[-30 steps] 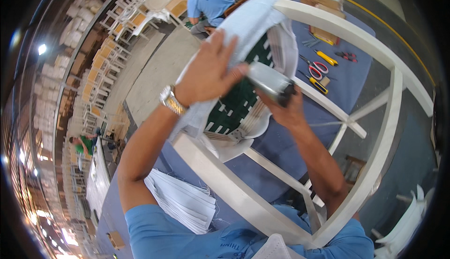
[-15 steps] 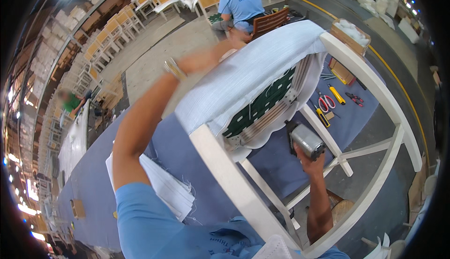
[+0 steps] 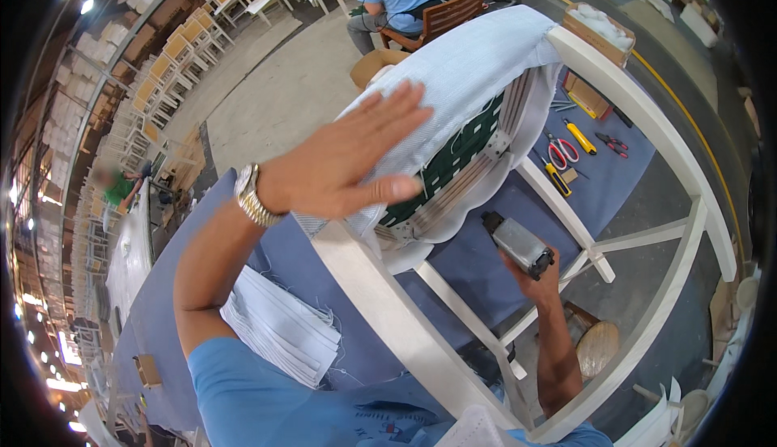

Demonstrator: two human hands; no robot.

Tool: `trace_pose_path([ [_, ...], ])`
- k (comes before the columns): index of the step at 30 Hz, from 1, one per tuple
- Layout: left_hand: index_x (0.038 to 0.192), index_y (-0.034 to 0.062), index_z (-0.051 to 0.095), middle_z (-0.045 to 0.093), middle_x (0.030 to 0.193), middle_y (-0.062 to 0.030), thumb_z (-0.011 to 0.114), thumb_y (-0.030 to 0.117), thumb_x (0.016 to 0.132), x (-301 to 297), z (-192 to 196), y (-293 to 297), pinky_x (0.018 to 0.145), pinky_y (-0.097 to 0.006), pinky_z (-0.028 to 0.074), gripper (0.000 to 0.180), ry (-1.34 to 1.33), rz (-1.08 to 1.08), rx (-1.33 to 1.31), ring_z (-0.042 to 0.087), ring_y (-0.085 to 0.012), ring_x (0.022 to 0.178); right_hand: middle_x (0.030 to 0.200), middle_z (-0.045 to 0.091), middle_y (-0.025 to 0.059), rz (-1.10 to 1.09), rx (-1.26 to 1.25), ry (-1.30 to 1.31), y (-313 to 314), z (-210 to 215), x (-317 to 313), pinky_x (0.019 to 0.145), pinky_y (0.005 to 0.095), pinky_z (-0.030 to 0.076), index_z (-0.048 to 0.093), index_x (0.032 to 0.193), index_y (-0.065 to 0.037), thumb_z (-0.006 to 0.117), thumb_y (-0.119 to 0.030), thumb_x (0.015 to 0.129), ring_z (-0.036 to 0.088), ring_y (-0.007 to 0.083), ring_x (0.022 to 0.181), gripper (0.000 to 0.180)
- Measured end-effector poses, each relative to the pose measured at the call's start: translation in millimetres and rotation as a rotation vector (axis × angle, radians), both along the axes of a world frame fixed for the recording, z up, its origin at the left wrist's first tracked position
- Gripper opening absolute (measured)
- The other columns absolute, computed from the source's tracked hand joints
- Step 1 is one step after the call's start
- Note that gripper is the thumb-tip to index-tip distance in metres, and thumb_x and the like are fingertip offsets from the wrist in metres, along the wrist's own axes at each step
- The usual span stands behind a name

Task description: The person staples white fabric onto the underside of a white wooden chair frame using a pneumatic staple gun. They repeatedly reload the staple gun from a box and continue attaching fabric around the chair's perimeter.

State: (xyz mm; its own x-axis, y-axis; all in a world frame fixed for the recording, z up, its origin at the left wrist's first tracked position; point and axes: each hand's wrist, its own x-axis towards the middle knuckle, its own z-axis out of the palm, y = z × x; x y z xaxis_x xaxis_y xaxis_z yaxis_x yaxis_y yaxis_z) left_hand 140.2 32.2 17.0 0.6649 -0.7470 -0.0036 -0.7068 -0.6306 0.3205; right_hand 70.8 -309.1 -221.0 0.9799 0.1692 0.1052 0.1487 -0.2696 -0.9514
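Head view: left hand (image 3: 340, 163) flat on fabric (image 3: 461, 83), staple gun (image 3: 520, 244) nose hidden

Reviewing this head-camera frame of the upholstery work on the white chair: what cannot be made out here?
- Nose of the stapler, head view: the right hand grips it and it points away.
- Fabric edge under the left hand: the palm covers the pale fabric there.
- Small tools on the blue bench: too small to tell their types.
- White chair frame: its far legs bend into the dark rim.
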Motion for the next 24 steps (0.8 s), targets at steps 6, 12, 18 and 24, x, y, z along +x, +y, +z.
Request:
trace_pose_path([
  [6,0.162,0.0023,0.016,0.017,0.169,-0.0140,0.018,0.073,0.100,32,24,45,0.127,-0.040,0.005,0.094,0.351,-0.056,-0.724,0.011,-0.0255,0.157,0.089,0.074,0.0075,0.051,-0.033,-0.019,-1,-11,-1,0.074,0.0293,0.053,0.073,0.105,-0.001,0.082,-0.009,0.081,0.068,0.0144,0.079,0.027],
  [12,0.161,0.0039,0.020,0.020,0.168,-0.0144,0.014,0.062,0.106,39,-40,44,0.128,-0.038,0.010,0.081,0.041,0.142,-0.332,0.017,-0.0245,0.156,0.089,0.074,0.0087,0.028,0.001,-0.066,3,-6,-4,0.075,0.0300,0.054,0.073,0.104,-0.001,0.083,-0.010,0.080,0.069,0.0147,0.081,0.028],
  [18,0.162,0.0054,0.015,0.012,0.170,-0.0118,0.012,0.067,0.104,82,1,63,0.128,-0.039,0.007,0.085,0.146,0.146,-0.579,0.010,-0.0237,0.157,0.088,0.074,0.0095,0.044,-0.111,0.040,-9,-23,-6,0.074,0.0301,0.053,0.072,0.104,0.000,0.082,-0.011,0.081,0.070,0.0163,0.080,0.027],
  [24,0.162,0.0102,0.019,0.016,0.168,-0.0198,0.032,0.068,0.101,100,-25,39,0.127,-0.043,0.011,0.085,0.140,0.275,-0.359,0.012,-0.0323,0.156,0.089,0.073,0.0085,0.087,-0.075,-0.011,-1,-17,-8,0.073,0.0305,0.053,0.072,0.104,-0.001,0.083,-0.011,0.080,0.070,0.0166,0.079,0.028],
])
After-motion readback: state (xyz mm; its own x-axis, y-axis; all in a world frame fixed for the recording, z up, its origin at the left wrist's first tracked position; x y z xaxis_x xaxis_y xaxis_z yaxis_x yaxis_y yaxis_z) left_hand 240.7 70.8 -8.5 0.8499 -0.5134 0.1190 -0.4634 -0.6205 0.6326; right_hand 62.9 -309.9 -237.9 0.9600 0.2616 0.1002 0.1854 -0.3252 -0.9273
